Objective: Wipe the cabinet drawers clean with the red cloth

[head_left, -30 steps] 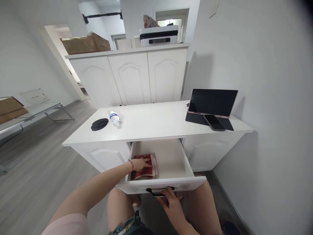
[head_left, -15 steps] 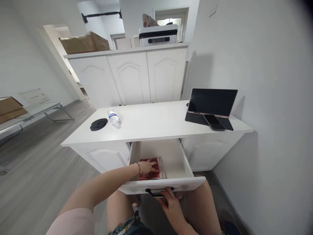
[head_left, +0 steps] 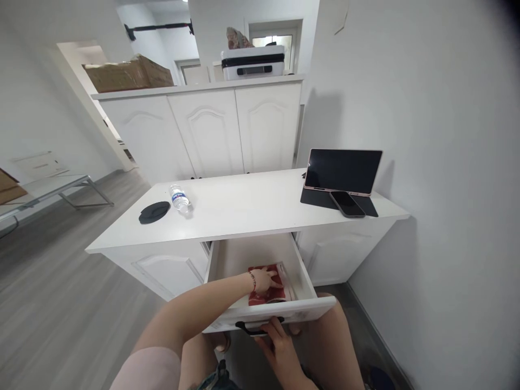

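Note:
My left hand (head_left: pixel 265 280) is inside the pulled-out white drawer (head_left: pixel 239 252). It lies on a flat red packet (head_left: pixel 255 298) with a pale, clear-looking right edge, its fingers spread over the top. My hand covers much of the packet, so I cannot tell what it contains. Below the drawer front, my right hand (head_left: pixel 280 344) is closed on the black drawer handle (head_left: pixel 246 328), with the fingers hooked at its right part.
On the white desk (head_left: pixel 239 208) are a water bottle (head_left: pixel 180 199), a black round flat item (head_left: pixel 154 212), a dark-screened tablet (head_left: pixel 343 170) and a phone (head_left: pixel 347 204). Behind stands a white cabinet (head_left: pixel 211 130) bearing a cardboard box (head_left: pixel 130 75) and a white case (head_left: pixel 254 62).
My left hand and the red packet beneath it have shifted right inside the drawer. My right hand stays on the handle. The view has turned slightly.

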A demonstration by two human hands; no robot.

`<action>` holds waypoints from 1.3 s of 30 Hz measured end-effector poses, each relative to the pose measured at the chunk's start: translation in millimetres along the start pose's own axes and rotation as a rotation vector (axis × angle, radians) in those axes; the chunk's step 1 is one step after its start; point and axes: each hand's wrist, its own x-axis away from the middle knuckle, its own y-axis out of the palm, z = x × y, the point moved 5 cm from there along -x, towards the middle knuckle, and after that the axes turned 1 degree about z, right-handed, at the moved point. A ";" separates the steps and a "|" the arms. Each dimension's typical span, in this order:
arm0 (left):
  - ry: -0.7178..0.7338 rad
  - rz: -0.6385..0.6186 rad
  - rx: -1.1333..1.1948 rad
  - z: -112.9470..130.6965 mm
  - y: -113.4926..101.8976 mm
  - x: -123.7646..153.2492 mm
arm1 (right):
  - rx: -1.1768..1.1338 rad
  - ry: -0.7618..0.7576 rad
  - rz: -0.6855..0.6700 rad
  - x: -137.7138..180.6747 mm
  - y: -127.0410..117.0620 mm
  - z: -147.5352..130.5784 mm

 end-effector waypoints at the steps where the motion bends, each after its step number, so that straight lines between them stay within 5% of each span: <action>1: -0.006 -0.007 0.007 1.8 -1.5 -6.1 | 0.000 -0.005 0.002 0.3 0.4 0.5; 16: -0.016 -0.041 0.114 -4.4 -15.6 -36.3 | 0.137 -0.108 0.073 5.4 39.3 44.1; 27: -0.237 0.054 0.182 -53.0 -31.8 -53.2 | 0.097 -0.104 0.024 1.9 15.8 18.8; 39: -0.397 0.156 0.289 -70.2 -33.3 -55.7 | 0.059 -0.106 0.031 0.3 10.4 11.3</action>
